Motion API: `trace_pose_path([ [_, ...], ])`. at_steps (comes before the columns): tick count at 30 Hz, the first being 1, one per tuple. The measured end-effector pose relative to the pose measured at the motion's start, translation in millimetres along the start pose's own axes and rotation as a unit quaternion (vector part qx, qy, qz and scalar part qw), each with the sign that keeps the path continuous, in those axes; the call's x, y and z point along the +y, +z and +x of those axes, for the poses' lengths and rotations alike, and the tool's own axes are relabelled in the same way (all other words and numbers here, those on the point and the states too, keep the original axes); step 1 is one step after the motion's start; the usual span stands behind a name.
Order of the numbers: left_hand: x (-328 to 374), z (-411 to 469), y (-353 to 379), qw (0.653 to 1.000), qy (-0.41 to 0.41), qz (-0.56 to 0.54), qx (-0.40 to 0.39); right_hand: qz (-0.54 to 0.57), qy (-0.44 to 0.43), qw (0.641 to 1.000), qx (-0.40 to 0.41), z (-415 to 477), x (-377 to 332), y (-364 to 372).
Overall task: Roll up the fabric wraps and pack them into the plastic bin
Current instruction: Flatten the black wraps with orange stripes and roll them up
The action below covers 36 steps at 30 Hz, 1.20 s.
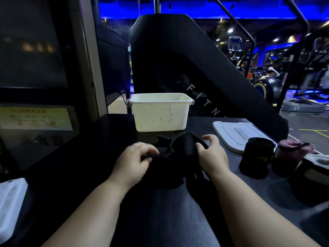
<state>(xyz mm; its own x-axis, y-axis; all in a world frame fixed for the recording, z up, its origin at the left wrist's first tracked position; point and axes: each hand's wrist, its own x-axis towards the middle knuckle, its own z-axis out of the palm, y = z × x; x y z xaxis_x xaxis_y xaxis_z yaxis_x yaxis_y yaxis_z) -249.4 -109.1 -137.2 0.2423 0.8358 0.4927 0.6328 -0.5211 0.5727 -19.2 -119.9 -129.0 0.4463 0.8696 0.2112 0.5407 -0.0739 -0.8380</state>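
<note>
Wrap (pixel 179 152), black and unrolled, lies on the surface (pixel 201 125) between the grips, bin (pixel 161 113) just beyond. Left grip (pixel 135 161) and right grip (pixel 211 157) both pinch it. Advised: align edges, roll tight under even tension.

- Your left hand (pixel 135 161) and your right hand (pixel 212 157) both grip a black fabric wrap (pixel 185 148) on the dark table (pixel 160 220).
- The white plastic bin (pixel 160 114) stands open behind the wrap, apart from it.
- A white lid (pixel 235 134) lies flat at the right.
- A rolled black wrap (pixel 256 157) stands upright near the lid, just beside a pink roll (pixel 292 152).
</note>
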Motion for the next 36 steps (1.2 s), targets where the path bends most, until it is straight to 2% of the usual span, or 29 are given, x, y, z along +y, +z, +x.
trace_pose_path([
  [2,8.0,-4.0,2.1,0.994,0.031,-0.036,-0.094,-0.008,0.008,1.000,-0.003,2.0,0.7,0.3],
  [4,14.4,-6.1,3.1,0.984,0.026,-0.056,-0.165,-0.009,0.019,1.000,-0.008,3.7,0.5,-0.3],
  [8,8.5,-7.4,4.1,0.976,-0.043,-0.001,-0.214,0.031,0.023,0.999,0.017,7.7,3.0,-4.0],
  [13,17.2,-5.7,8.8,0.986,-0.054,0.100,-0.118,0.021,0.032,0.998,0.042,13.3,7.4,-10.8],
  [16,10.8,-0.6,3.1,0.981,-0.109,0.154,-0.041,-0.014,0.038,0.999,0.032,14.9,9.0,-12.2],
  [20,2.9,3.3,-2.7,0.962,-0.176,0.206,0.021,-0.052,0.039,0.998,0.012,12.3,6.1,-11.8],
  [23,-1.1,4.2,0.5,0.964,-0.160,0.203,0.061,-0.061,0.038,0.997,0.001,9.5,3.6,-10.9],
  [25,-1.2,3.8,3.7,0.985,-0.090,0.136,0.054,-0.053,0.038,0.998,0.002,9.7,3.0,-10.6],
  [28,2.5,1.8,6.2,0.995,-0.002,0.086,-0.053,-0.023,0.042,0.999,0.003,10.2,2.4,-10.5],
  [30,3.5,2.3,6.8,0.988,0.001,0.111,-0.108,-0.006,0.034,0.999,0.009,9.6,0.8,-11.9],
  [32,1.4,3.5,8.2,0.980,-0.014,0.151,-0.129,0.010,0.025,0.999,0.023,9.3,-0.7,-15.0],
  [36,0.0,5.3,10.5,0.980,-0.057,0.168,-0.094,0.004,0.013,0.999,0.038,10.8,-1.1,-24.6],
])
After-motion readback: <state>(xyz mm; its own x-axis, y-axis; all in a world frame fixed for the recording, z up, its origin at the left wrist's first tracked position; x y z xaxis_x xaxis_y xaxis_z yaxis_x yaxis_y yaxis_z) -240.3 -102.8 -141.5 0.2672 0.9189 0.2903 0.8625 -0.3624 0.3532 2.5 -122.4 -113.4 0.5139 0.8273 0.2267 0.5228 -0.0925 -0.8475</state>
